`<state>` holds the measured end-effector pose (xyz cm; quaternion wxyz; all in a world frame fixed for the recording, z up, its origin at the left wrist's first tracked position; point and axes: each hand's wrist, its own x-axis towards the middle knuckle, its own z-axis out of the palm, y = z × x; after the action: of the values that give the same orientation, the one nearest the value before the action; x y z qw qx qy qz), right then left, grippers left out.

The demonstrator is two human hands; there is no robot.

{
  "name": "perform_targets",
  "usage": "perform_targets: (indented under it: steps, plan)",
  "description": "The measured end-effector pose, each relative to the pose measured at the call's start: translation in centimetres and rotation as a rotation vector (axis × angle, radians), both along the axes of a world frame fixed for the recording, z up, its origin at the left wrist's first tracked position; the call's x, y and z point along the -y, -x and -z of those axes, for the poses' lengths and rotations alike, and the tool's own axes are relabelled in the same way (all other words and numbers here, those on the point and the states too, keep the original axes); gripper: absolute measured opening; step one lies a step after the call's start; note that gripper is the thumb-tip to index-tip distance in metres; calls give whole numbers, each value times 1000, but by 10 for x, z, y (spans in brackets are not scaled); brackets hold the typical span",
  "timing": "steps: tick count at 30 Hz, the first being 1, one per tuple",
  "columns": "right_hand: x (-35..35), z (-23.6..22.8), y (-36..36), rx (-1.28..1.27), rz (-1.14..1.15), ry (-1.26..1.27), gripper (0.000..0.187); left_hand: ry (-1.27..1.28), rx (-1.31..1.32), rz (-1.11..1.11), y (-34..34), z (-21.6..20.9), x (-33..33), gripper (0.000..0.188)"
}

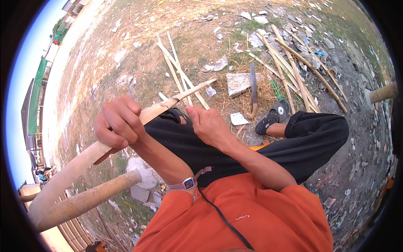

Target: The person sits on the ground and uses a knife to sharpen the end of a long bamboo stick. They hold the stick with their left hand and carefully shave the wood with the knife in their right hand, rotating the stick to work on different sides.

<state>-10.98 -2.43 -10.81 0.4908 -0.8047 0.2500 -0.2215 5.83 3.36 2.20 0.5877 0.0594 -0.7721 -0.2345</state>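
Over the person's lap: left hand (119,122) gripping a long bamboo strip (84,161), right hand (210,126) near its narrow end.

The left hand is closed around the strip, which runs diagonally from lower left to a thin tip at upper centre. The right hand has curled fingers and a raised thumb; whether it holds anything cannot be told. On the left wrist, the display of a digital wristwatch (188,183) is too small to read. The orange shirt (268,227) bears a small white mark (242,217), illegible here; a dark clog (265,123) carries a round white emblem (280,110). Beyond, a wooden-handled machete (253,84) lies by a pale block (237,86), between two groups of cut bamboo pieces (294,69).
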Motion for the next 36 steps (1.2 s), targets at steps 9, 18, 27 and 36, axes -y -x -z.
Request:
perform_targets:
  steps: [9, 18, 27, 36]
  plan:
    - [7, 46, -7, -130, 174, -91, 42, 34, -31, -63, -6, 0, -1, 48]
    - [6, 46, -14, -69, 180, -116, 45, 9, -24, -76, 6, 0, 4, 47]
    - [5, 47, -22, -74, 160, -37, 39, 27, -203, -331, 7, 10, -2, 53]
    - [24, 54, -22, -247, 160, -96, 51, 28, -156, -250, 11, 7, 0, 53]
